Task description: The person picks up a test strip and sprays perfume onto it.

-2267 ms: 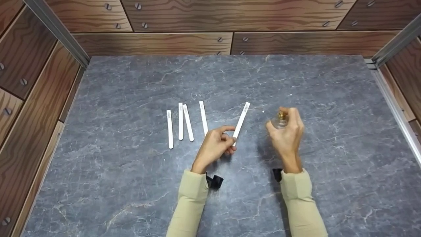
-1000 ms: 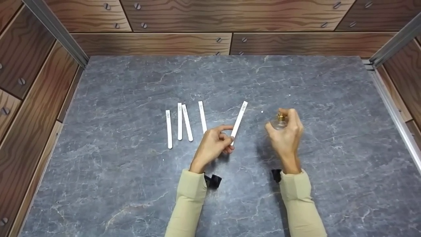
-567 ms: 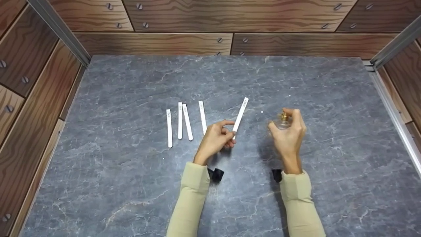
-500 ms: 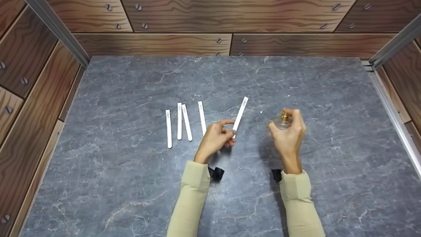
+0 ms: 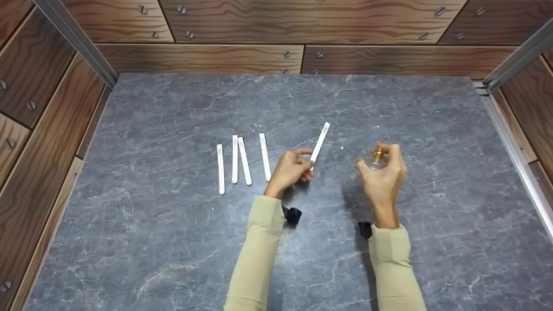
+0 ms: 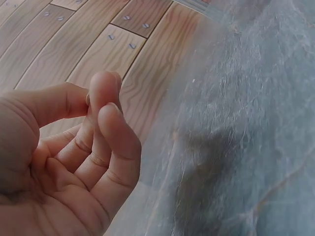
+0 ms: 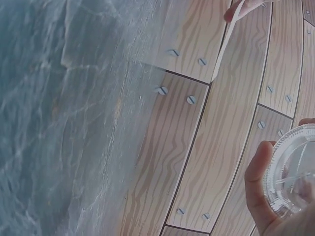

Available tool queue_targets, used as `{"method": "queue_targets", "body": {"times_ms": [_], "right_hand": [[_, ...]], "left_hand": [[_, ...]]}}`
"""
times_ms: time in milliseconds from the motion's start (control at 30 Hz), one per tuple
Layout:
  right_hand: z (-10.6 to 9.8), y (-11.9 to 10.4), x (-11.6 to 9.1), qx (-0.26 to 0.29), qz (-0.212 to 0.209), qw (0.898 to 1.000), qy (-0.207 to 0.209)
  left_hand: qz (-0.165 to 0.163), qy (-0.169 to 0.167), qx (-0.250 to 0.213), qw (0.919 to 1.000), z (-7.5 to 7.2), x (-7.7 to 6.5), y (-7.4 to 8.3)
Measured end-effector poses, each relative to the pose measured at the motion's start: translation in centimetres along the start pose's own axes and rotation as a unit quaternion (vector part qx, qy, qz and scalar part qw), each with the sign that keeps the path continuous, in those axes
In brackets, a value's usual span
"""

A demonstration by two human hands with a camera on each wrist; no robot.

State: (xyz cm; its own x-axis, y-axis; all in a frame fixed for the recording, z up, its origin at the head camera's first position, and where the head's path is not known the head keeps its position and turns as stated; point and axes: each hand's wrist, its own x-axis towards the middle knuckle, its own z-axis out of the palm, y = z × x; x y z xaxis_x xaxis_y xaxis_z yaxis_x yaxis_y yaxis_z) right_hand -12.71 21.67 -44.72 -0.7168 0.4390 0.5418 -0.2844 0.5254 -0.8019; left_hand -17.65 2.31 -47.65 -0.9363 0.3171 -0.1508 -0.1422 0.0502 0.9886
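My left hand [image 5: 291,167] pinches the lower end of a white paper test strip [image 5: 320,144], which leans up to the right with small print at its top. In the right wrist view the strip [image 7: 227,46] appears edge-on; my left wrist view shows the fingers [image 6: 118,132] but not the strip. My right hand [image 5: 383,177] grips a clear glass perfume bottle [image 5: 377,163] with a gold spray neck, forefinger on its top. The bottle's ridged round base [image 7: 275,172] faces the right wrist camera. A gap separates bottle and strip.
Several similar strips lie left of my hands: a far-left one [image 5: 220,169], a close pair with one strip [image 5: 235,160] beside another [image 5: 245,161], and one [image 5: 265,157] nearest my left hand. Plank-patterned walls [image 5: 242,58] bound the grey marbled table [image 5: 276,101].
My left hand has moved away from me and to the right with its strip, uncovering the lower end of the nearest lying strip. The right hand and bottle have shifted slightly right.
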Motion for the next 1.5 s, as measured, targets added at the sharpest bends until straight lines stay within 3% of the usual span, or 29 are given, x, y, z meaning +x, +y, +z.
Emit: {"method": "queue_targets", "body": {"times_ms": [367, 633, 867, 1300, 1500], "right_hand": [[0.1, 0.2, -0.1, 0.002, -0.024, 1.0, 0.019], [0.1, 0.2, -0.1, 0.009, 0.008, 1.0, 0.012], [0.0, 0.1, 0.0, 0.016, 0.007, 1.0, 0.013], [0.0, 0.1, 0.0, 0.032, -0.004, 0.999, 0.034], [-0.1, 0.1, 0.1, 0.035, -0.001, 0.999, 0.032]], "left_hand": [[-0.028, 0.006, 0.0, 0.9996, 0.4, 2.2, -0.5], [-0.055, 0.033, 0.01, 0.9979, 1.5, 3.5, 0.1], [-0.06, 0.051, 0.033, 0.9963, 2.4, 5.1, 0.6], [-0.072, 0.061, 0.107, 0.9897, 3.1, 7.3, 1.2], [-0.064, 0.085, 0.19, 0.9759, 3.3, 8.3, 1.3]]}}
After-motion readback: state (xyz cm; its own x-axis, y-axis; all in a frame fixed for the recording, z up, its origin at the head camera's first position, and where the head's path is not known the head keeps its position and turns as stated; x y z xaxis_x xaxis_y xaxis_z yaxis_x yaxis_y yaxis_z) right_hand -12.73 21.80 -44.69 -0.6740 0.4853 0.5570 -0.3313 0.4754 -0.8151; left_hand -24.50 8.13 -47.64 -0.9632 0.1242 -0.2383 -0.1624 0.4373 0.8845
